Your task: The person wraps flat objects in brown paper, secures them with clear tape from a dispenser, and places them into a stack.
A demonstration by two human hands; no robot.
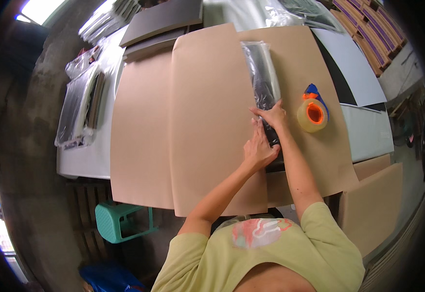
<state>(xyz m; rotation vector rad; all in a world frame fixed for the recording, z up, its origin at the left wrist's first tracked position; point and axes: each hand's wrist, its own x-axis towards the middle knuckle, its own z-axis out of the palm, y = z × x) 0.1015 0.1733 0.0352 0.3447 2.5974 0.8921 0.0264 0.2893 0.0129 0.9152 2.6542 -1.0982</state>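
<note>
Plastic-wrapped bundle [263, 78] lies on flat cardboard [211, 126]; wrap's on, cardboard not folded over yet. Left hand [259, 150] and right hand [274, 117] on bundle's near half, thumbs spread; can't tell if clamped. Tape dispenser [314, 113] right of bundle, unheld.

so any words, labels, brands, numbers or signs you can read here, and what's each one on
None can be read.
Pink-and-white print on the yellow-green fabric shirt: no legible lettering.
Blue-and-orange tape dispenser: nothing legible.
Long dark strip in clear plastic wrap: nothing legible.
</note>
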